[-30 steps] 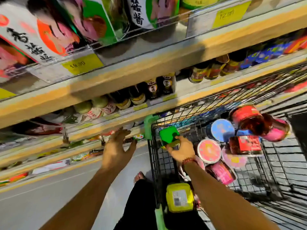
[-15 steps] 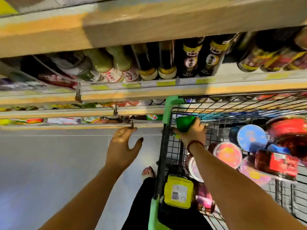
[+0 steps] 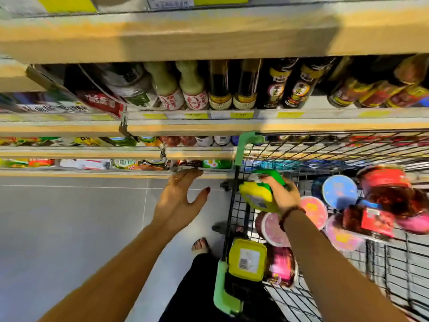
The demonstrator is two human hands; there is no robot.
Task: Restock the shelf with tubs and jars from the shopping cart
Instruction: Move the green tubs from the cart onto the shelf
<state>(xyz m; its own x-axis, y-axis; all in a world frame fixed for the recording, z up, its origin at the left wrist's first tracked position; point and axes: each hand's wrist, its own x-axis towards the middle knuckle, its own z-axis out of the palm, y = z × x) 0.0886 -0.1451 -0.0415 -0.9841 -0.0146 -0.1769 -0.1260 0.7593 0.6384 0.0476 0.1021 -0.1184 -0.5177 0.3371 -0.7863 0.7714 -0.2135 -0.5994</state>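
By the left rim of the cart (image 3: pixel 241 145), toward its far-left corner: we hold a yellow tub (image 3: pixel 256 197) with a green lid, tipped on its side, raised above the other goods and not yet on any shelf.
Right hand: our right hand (image 3: pixel 282 196) has its grip closed round that tub, with the fingers curled over the lid end.
Left hand: our left hand (image 3: pixel 178 198) carries nothing. Its grip is open and its fingers spread toward the front edge of the lowest shelf (image 3: pixel 92 174); we cannot tell whether they touch it.
Done so far: we judge one tub to be on its way out of the cart. Nothing shows us which goods on the shelves came from the cart.
Left to do: place this tub, then the rest of the load, which we judge to be most of the work.
Yellow tubs, counted: two, the one in our grip and a second yellow tub (image 3: pixel 247 259) at the cart's near-left corner.
Blue-lidded tub (image 3: pixel 340 191), counted: one, toward the cart's far edge.
Pink-lidded tubs (image 3: pixel 313 210), counted: at least three round lids in the cart's middle; other pink shapes are too blurred to count.
Red jars (image 3: pixel 385 189), counted: two that we can make out, toward the cart's right side.
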